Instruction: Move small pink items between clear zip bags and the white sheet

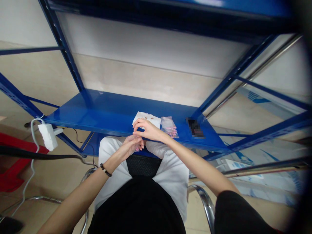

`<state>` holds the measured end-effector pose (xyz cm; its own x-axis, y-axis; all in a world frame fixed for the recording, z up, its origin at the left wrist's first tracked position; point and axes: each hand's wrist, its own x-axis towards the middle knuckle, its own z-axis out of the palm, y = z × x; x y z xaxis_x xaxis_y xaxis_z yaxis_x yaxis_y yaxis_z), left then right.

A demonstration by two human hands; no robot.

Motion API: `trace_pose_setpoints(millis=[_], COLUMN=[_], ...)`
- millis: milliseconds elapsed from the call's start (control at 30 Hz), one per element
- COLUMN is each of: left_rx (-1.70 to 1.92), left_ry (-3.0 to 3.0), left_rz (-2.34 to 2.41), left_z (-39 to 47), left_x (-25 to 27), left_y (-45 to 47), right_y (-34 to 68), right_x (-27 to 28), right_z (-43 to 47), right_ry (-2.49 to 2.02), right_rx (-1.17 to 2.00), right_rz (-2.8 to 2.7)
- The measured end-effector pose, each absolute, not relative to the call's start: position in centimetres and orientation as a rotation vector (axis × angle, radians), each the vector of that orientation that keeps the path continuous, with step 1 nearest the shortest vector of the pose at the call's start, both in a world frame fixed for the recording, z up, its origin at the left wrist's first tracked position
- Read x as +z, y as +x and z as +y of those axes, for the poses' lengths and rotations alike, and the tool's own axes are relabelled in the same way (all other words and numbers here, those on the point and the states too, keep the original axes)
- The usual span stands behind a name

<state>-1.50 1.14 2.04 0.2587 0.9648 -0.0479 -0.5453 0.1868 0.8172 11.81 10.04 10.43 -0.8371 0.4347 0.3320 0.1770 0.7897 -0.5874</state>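
Note:
My left hand (133,145) is over my lap, just in front of the shelf edge, with its fingers curled. A bit of something pink shows under its fingers, too small to name. Close above it, my right hand (146,128) has thumb and forefinger brought together in a pinch; whatever sits between the tips cannot be made out. Behind the right hand lies a white sheet of paper (156,121) with a few tiny brownish pieces on it. Beside the paper is a clear plastic bag (167,122) holding small pink pieces, near my right wrist.
Paper and bag lie on a blue metal shelf (107,110). A dark, blurred-out phone-like object (195,128) is at its right. A white power strip (48,136) with cables hangs at the left end. Blue uprights and an upper shelf (158,19) frame the space.

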Motion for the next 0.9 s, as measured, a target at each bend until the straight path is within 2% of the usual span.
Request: trace_pose_setpoints(millis=[167,333,400,500,567,733,900], left_rx=[1.183,1.167,1.168,1.157,1.144,1.150,1.148], left_ry=[0.864,0.911,0.909,0.894,0.889,0.876,0.876], left_rz=[0.691,0.703,0.697,0.698,0.707,0.684,0.718], left_z=[1.3,1.1,0.9,0.7,0.7,1.2,1.6], left_x=[1.4,1.5,1.8,2.0,1.9,1.5,1.4], left_y=[-1.1,-0.9,-0.9,-0.9,-0.9,-1.0,-0.9], right_y=[12.7,13.0,13.2,13.8,14.1,13.4,12.9], right_x=[10.0,9.6,9.2,8.0,7.0,5.2,6.2], right_z=[9.9,10.8,12.5,15.8,17.7,19.5,19.3], right_ry=[-0.441,-0.427,-0.634,-1.155,-1.334,-1.445,-1.455], right_rx=[0.916,0.912,0.766,0.372,0.249,0.153,0.103], right_rz=[-2.518,-2.450,-2.409,-2.348,-2.314,-2.272,-2.227])
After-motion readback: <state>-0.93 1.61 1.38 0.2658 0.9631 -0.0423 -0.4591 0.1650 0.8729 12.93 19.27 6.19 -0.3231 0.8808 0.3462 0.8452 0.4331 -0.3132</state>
